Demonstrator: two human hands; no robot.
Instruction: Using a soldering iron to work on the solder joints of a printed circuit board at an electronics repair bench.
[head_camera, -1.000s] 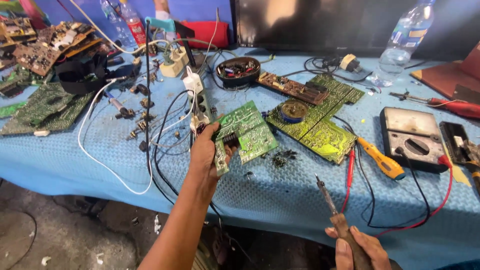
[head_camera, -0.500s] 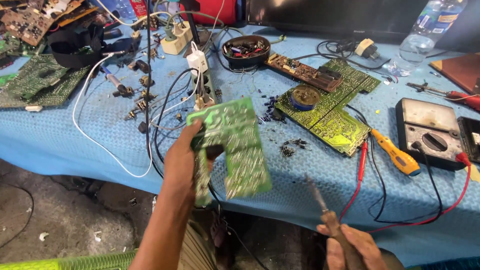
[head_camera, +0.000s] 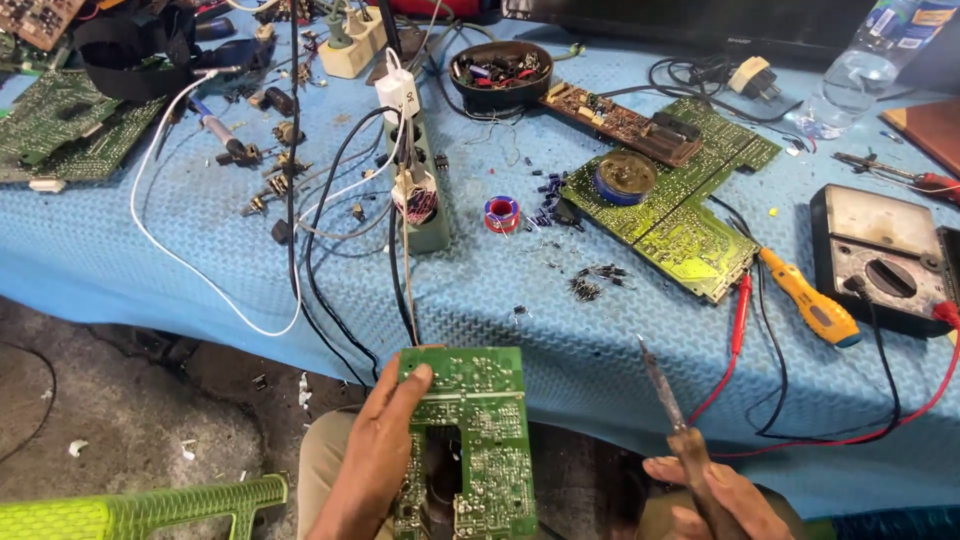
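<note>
My left hand (head_camera: 375, 455) grips a green circuit board (head_camera: 478, 430) by its left edge, solder side up, low in front of the table's near edge. My right hand (head_camera: 705, 495) at the bottom right holds a soldering iron (head_camera: 668, 400) whose tip points up and to the left, a short way right of the board and apart from it.
On the blue table cloth (head_camera: 150, 270) lie a large green board (head_camera: 670, 210) with a solder tin, a multimeter (head_camera: 885, 265) with red probe leads, a yellow screwdriver (head_camera: 808, 300), a power strip (head_camera: 420, 190), a solder spool (head_camera: 501, 213), cables, loose parts and a water bottle (head_camera: 850, 65). A green plastic frame (head_camera: 140, 510) sits lower left.
My left hand has lifted the green board off the table and brought it down toward my lap. The soldering iron stays in my right hand, now closer to the board.
</note>
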